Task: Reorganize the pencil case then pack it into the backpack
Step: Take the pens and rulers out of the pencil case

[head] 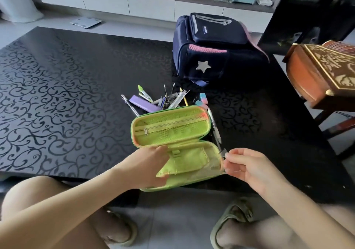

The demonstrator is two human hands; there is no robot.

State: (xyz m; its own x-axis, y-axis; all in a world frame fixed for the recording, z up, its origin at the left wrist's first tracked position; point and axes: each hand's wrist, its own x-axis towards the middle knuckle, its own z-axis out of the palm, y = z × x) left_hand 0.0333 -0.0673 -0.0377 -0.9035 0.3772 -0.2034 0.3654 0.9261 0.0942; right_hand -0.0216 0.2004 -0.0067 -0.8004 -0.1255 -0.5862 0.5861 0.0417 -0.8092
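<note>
I hold the open lime-green hard-shell pencil case, emptied, at the near edge of the black patterned table: left hand spread on its flap, right hand pinching its corner. I judge refilling comes next: gather the loose pens and erasers just behind it; the navy backpack waits beyond.

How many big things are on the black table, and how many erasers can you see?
Pencil case, open: 1
Backpack: 1
Purple box: 1
Pink-and-blue erasers: 2
Total: 5
The pens and pencils lie in a tangled pile, too overlapped to count exactly.
</note>
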